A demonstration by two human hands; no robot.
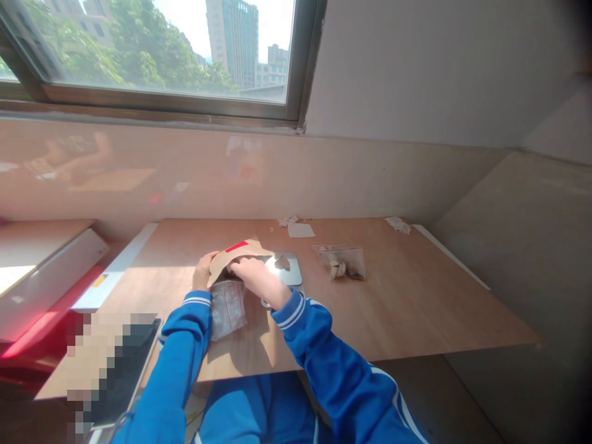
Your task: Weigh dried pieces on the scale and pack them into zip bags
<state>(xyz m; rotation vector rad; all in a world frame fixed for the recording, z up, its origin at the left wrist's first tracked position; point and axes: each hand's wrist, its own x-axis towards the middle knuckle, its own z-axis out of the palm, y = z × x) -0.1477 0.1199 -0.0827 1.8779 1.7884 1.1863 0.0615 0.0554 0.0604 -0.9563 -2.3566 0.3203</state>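
Kraft paper bag (245, 248), red patch on top, tilted over wooden table (393, 314). Left hand (202, 271) grips bag's left side. Right hand (252, 274) at bag's mouth, fingertips hidden; can't tell whether holding anything. Clear zip bag (228, 313) just below. Farther right, zip bag with brown pieces (345, 264).

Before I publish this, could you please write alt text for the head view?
A person's left hand holds a brown paper bag while the right hand is at its opening, over a wooden table. Nearby are a clear plastic bag, a silver plate and, farther right, bagged brownish pieces.
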